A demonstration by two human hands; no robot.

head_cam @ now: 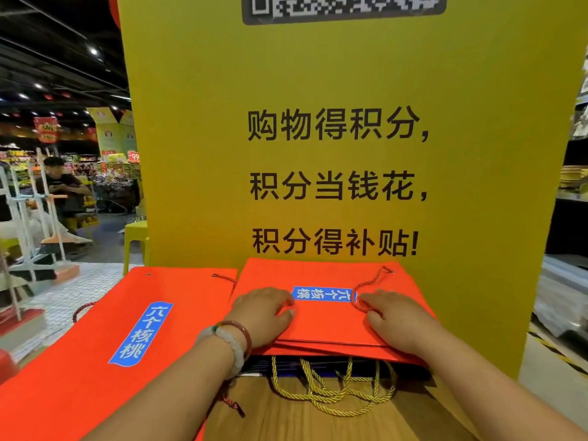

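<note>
Yellow display board [350,173]: stood upright at the far side, filling most of the view, printed with large black Chinese characters and part of a QR code at the top. Single red paper bag [95,370]: lay flat at the near left, long side running away from the viewer, with a blue label in white characters and metal eyelets at its far end. Stack of red paper bags [327,329]: the item in hand, folded flat, bright orange-red, set in the middle against the foot of the board, its edges roughly squared, the near edge showing several layers. Wooden table top [302,424]: pale grain, visible at the near centre. Dark blue bags [286,367]: lay under the stack, only their near edge showing, with gold cord handles [331,399] spilling onto the wood. Left hand [264,313]: rested palm down on the stack's left part, fingers loosely spread and gripping nothing. Right hand [394,319]: pressed palm down on the stack's right part, fingers fairly straight, closed round nothing. Blue label [323,294]: lay on the top bag, between the two hands, its white characters upside down to the viewer. Red cord handle [366,286]: looped from a far eyelet to the right fingertips, touching them. White bead bracelet [230,345] and red bangle [245,332]: worn on the left wrist.
</note>
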